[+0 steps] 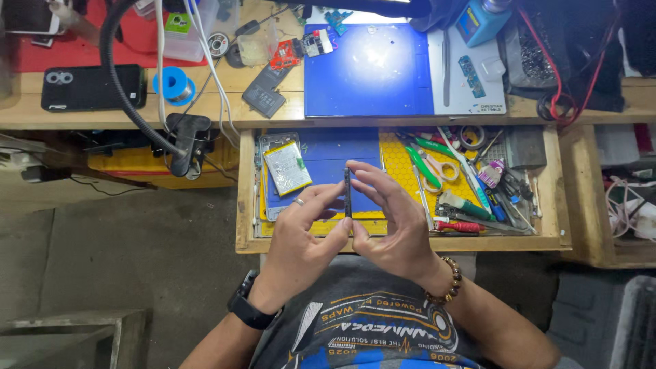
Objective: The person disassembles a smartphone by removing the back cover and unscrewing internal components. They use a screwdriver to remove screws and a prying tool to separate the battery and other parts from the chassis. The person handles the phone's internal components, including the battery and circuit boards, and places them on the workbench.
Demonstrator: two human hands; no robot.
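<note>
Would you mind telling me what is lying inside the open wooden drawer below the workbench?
The open drawer holds a blue mat, a foil-wrapped flat battery, a yellow mat, scissors and screwdrivers. Both hands, gripping a thin dark strip, cover the middle.

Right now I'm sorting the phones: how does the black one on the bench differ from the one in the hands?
The black phone lies flat, back up, on the bench top, untouched; the held phone stands on edge over the open drawer, showing only its thin side. The left hand and right hand pinch the held one. Both look dark and slim.
</note>
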